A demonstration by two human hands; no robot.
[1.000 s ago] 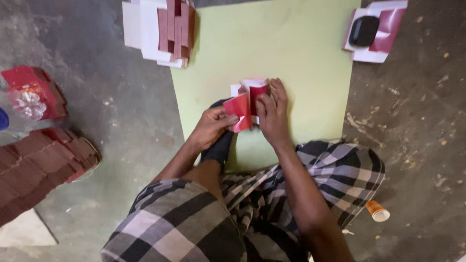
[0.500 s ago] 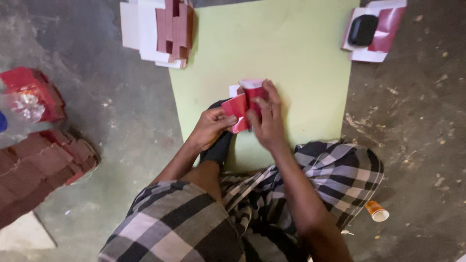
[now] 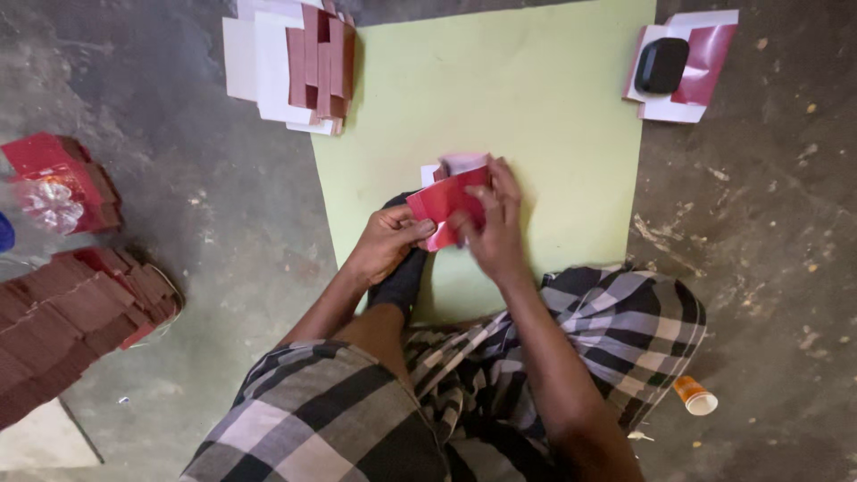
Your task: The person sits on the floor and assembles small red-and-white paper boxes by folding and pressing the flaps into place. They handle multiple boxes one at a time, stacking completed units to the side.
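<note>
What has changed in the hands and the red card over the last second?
Very little. Both hands keep hold of the red card over the green sheet. The right hand has slid a little lower and left across the card; the left hand keeps pinching its lower left edge. The card stacks, the black case and the red piles lie as before.

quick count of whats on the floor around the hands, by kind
red card piece held in left hand and right hand: 1
green sheet: 1
stacks of red and white card: 4
black case: 1
orange cup: 1
total: 8
</note>
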